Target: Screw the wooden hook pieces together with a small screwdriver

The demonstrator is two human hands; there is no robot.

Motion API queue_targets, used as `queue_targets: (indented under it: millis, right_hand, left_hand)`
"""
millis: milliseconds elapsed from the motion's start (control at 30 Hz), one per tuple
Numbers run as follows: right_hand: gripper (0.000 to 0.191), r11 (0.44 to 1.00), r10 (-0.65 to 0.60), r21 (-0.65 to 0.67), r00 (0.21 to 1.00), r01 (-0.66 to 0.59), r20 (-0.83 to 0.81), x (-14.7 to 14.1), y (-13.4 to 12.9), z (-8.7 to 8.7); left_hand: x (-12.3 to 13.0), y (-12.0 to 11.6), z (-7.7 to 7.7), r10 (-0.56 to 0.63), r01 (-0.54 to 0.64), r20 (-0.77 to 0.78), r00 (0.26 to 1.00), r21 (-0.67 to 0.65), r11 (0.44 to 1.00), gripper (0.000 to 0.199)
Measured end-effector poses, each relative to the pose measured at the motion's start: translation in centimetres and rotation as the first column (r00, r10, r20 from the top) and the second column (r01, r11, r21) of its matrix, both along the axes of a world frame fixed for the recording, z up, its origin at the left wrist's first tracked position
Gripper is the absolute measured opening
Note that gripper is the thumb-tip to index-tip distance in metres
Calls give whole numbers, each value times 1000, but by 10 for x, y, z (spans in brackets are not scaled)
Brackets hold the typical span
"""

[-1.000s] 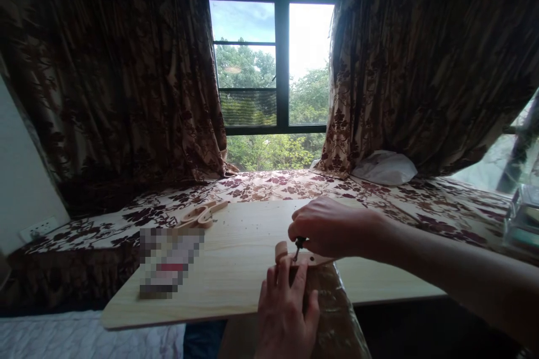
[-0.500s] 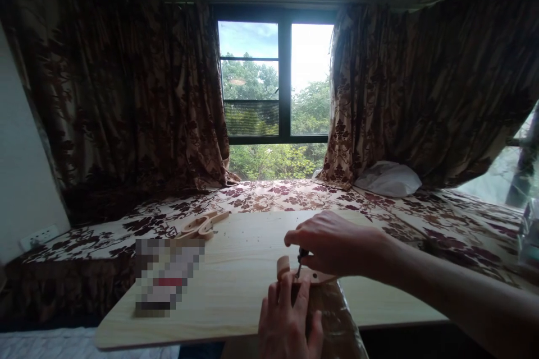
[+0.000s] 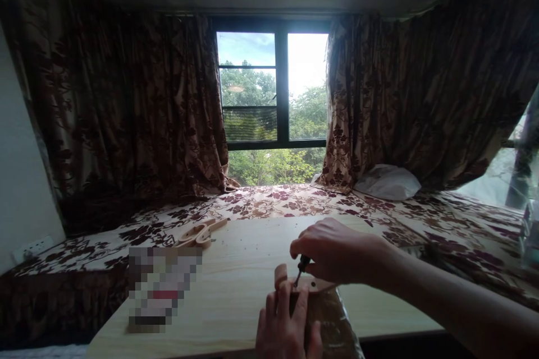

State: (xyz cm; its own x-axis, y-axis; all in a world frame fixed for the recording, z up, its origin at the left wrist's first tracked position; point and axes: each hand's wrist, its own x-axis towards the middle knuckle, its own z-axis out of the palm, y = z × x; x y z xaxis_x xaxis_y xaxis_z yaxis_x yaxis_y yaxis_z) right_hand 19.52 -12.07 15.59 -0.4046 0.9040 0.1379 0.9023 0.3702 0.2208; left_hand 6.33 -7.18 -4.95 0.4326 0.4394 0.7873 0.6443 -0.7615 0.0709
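In my right hand [image 3: 326, 247] is a small screwdriver [image 3: 301, 269] with a dark handle, gripped from above with its metal shaft slanting down. Its tip meets a flat, light wooden piece [image 3: 322, 285] that has a dark hole and an upright curved part [image 3: 281, 275] at its left end. My left hand [image 3: 286, 322] presses stretched fingertips onto the near edge of that piece, thumb spread to the side. Underneath lies a box-like block wrapped in brown tape [image 3: 337, 322]. Whether a screw sits under the tip is hidden.
Both hands work over a pale wooden tabletop [image 3: 236, 291] with small crumbs on it. At its left lie another curved wooden piece [image 3: 202, 233] and a pixelated item [image 3: 164, 291]. Behind are a flowered cloth [image 3: 269, 199], a white bag [image 3: 387, 182], curtains and a window.
The view has tilted up slightly, so the scene sits a little lower. My right hand has shifted slightly, showing more of the screwdriver; my left hand stays on the wooden piece.
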Motion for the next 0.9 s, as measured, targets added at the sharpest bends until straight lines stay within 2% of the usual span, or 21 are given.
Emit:
queue_targets:
  millis: [200, 433, 600, 667, 900]
  right_hand:
    - [15, 1000, -19, 5, 999, 19, 45, -2, -1, -1]
    - [19, 999, -33, 26, 998, 32, 49, 0, 1, -2]
    - [19, 999, 25, 43, 996, -29, 84, -2, -3, -1]
    - [17, 998, 42, 40, 994, -46, 102, -3, -3, 0]
    - [14, 1000, 11, 20, 988, -14, 155, -8, -5, 0]
  left_hand:
    - [-3, -6, 7, -12, 13, -39, 999, 26, 1000, 50]
    - [0, -8, 9, 3, -3, 10, 1000, 10, 1000, 46]
    - [-8, -4, 11, -21, 28, -122, 992, 60, 998, 49]
    - [-10, -5, 12, -24, 32, -126, 992, 63, 998, 50]
    - [-7, -17, 22, -44, 37, -107, 993, -60, 998, 51]
